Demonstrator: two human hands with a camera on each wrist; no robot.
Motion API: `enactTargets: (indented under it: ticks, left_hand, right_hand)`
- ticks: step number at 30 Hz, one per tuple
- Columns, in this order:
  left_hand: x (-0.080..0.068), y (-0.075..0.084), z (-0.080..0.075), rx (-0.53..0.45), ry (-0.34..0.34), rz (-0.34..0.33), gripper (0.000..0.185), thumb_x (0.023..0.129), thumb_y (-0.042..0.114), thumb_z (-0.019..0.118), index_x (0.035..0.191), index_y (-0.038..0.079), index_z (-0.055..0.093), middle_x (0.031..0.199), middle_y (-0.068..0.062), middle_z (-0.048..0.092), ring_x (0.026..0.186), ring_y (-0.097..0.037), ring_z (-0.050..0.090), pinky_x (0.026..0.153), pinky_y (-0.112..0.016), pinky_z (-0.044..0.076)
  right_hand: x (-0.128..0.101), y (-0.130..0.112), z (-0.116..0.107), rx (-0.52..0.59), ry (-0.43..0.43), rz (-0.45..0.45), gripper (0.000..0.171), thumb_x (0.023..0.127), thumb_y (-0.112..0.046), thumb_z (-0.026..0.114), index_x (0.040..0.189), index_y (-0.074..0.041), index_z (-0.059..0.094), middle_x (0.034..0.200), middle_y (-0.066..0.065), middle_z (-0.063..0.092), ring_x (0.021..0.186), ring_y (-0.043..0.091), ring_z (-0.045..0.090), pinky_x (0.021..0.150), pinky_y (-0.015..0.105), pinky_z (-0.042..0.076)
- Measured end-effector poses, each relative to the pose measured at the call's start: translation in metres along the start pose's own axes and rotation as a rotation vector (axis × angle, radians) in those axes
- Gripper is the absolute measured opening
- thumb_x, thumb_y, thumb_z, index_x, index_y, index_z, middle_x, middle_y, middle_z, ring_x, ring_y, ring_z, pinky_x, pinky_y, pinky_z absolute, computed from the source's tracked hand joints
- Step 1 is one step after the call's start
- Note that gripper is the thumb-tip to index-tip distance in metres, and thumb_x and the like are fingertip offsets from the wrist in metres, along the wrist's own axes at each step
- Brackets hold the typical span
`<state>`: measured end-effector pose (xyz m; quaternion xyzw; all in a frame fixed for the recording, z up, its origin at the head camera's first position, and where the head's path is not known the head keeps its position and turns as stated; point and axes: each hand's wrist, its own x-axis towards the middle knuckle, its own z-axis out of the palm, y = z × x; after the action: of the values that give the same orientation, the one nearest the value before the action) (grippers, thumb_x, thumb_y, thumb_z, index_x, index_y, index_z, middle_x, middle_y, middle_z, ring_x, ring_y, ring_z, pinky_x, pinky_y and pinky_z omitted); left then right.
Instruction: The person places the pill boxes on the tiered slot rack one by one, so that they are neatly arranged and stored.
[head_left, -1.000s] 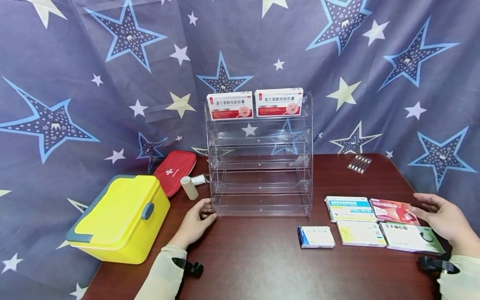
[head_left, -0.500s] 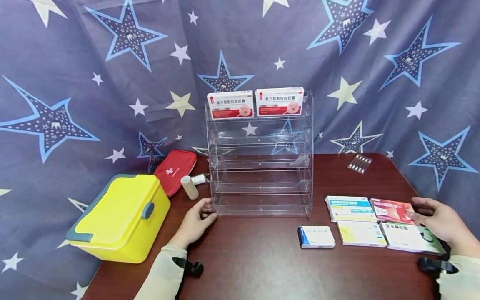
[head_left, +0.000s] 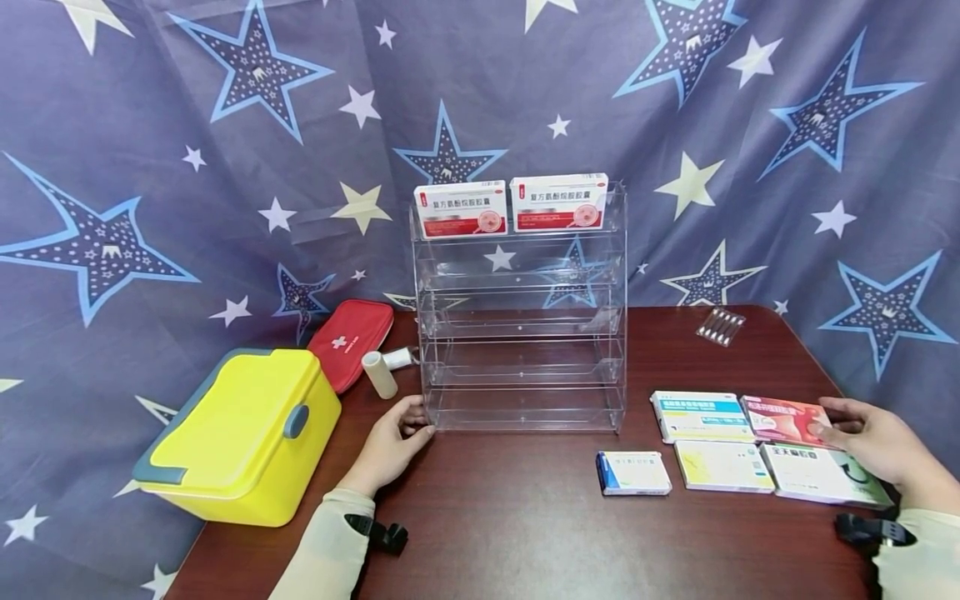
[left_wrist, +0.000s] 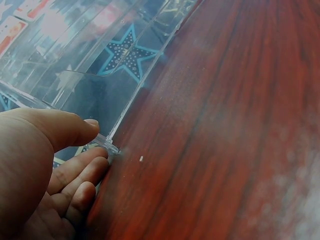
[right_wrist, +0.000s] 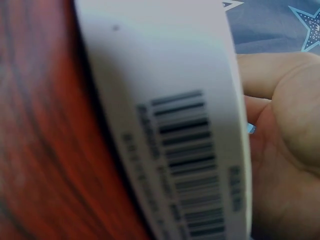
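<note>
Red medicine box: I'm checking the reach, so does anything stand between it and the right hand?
Nothing visible does. In the head view, the right hand is at the right end of the red box, overlapping it. The white-and-green box lies on the nearer side, not between them.

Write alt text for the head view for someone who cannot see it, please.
A left hand grips a clear rack at its lower left corner; the right hand is at a red box, one of five on a table. Two red and white boxes stand on the top tier.
</note>
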<state>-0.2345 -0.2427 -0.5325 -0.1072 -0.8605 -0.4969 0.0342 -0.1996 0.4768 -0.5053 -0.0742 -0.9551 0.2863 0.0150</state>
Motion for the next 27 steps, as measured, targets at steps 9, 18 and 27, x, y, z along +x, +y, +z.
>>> enactTargets:
  ticks: [9, 18, 27]
  left_hand:
    - [-0.0004, 0.0014, -0.0005, -0.004, 0.003, -0.004, 0.045, 0.094, 0.007, 0.077, 0.136, 0.01, 0.062, 0.113, -0.007, 0.071, 0.108, -0.023, 0.066, 0.09, -0.033, 0.053]
    - [0.0008, 0.0, 0.0003, 0.001, 0.001, 0.0, 0.045, 0.094, 0.006, 0.078, 0.136, 0.009, 0.062, 0.113, -0.006, 0.072, 0.109, -0.023, 0.066, 0.091, -0.034, 0.053]
    - [0.0012, -0.0007, 0.0004, 0.007, 0.001, 0.001, 0.045, 0.094, 0.007, 0.078, 0.136, 0.01, 0.062, 0.113, -0.006, 0.071, 0.108, -0.022, 0.066, 0.091, -0.034, 0.053]
  right_hand:
    - [-0.0019, -0.0003, 0.0032, 0.014, 0.046, -0.059, 0.057, 0.096, -0.012, 0.075, 0.135, 0.017, 0.045, 0.112, 0.042, 0.058, 0.089, 0.045, 0.061, 0.062, 0.029, 0.044]
    - [-0.0033, -0.0023, 0.003, 0.038, 0.183, -0.075, 0.05, 0.094, 0.002, 0.073, 0.132, 0.018, 0.045, 0.115, 0.042, 0.056, 0.086, 0.037, 0.063, 0.055, 0.014, 0.041]
    - [-0.0033, -0.0076, 0.0006, 0.067, 0.279, -0.008, 0.037, 0.1, -0.002, 0.067, 0.13, 0.014, 0.051, 0.116, 0.041, 0.059, 0.08, 0.01, 0.056, 0.051, 0.013, 0.043]
